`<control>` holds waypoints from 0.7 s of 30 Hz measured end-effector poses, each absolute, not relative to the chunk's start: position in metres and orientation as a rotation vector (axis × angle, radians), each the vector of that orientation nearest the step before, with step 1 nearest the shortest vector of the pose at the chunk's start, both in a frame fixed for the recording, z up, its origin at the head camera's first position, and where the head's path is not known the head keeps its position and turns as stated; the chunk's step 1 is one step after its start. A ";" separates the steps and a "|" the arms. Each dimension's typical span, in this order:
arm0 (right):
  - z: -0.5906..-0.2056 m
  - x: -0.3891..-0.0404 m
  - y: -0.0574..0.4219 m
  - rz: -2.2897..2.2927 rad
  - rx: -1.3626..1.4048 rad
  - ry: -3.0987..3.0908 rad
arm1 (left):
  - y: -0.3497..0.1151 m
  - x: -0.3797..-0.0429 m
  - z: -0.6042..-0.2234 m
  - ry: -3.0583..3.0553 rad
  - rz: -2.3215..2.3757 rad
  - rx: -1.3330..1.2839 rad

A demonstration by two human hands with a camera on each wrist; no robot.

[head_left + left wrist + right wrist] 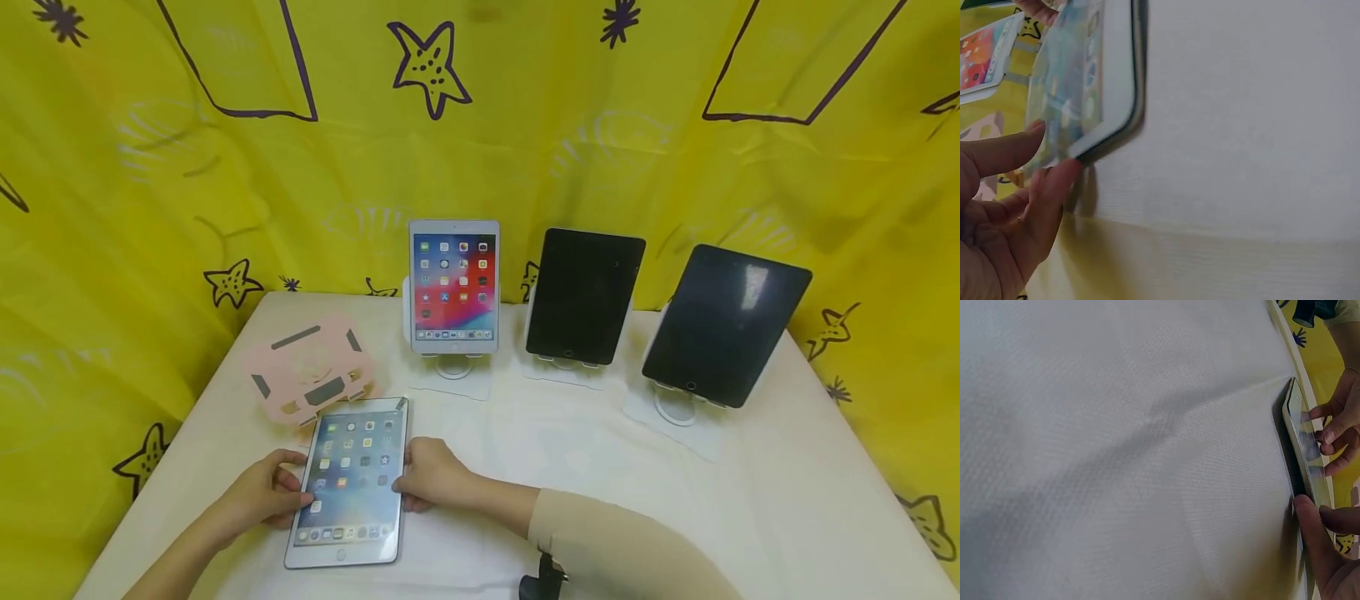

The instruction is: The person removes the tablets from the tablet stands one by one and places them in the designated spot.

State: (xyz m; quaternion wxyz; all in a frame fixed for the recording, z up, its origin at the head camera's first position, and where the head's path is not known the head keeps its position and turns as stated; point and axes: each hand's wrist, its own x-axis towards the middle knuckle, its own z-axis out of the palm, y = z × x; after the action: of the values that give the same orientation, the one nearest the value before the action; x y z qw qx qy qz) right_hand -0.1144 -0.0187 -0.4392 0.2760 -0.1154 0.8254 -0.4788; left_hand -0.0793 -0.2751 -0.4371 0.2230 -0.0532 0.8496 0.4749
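A white-framed tablet (351, 467) with lit-looking app icons lies at the front left of the white table, screen up. My left hand (273, 492) holds its left edge, thumb over the rim of the screen. On the opposite side, my right hand (433, 475) pinches the right edge between thumb and fingers. In the left wrist view the tablet's edge (1138, 75) shows a shadow beneath it; how far it is raised I cannot tell. A pink tablet case (303, 358) with dark cut-outs sits just beyond the tablet's top end.
Along the back stand a white tablet (454, 283) with a colourful screen and two dark-screened tablets, one in the middle (585, 296) and one at right (726, 325), each on a white stand. Behind the table (540, 517) hangs a yellow patterned curtain (517, 150).
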 end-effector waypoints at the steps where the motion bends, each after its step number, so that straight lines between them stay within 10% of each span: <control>1: -0.438 -0.115 -0.018 -1.251 -0.337 2.262 | -0.276 -0.080 -0.435 2.352 1.304 -0.138; 21: -0.415 -0.145 -0.003 -1.156 -0.419 2.593 | -0.242 -0.110 -0.396 2.443 1.380 0.049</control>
State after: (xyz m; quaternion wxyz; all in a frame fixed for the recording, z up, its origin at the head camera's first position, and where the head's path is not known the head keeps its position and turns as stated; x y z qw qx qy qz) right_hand -0.1446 -0.0031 -0.4151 0.1357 -0.1448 0.8952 -0.3990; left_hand -0.1100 -0.2419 -0.3959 0.1668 0.0173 0.8584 0.4849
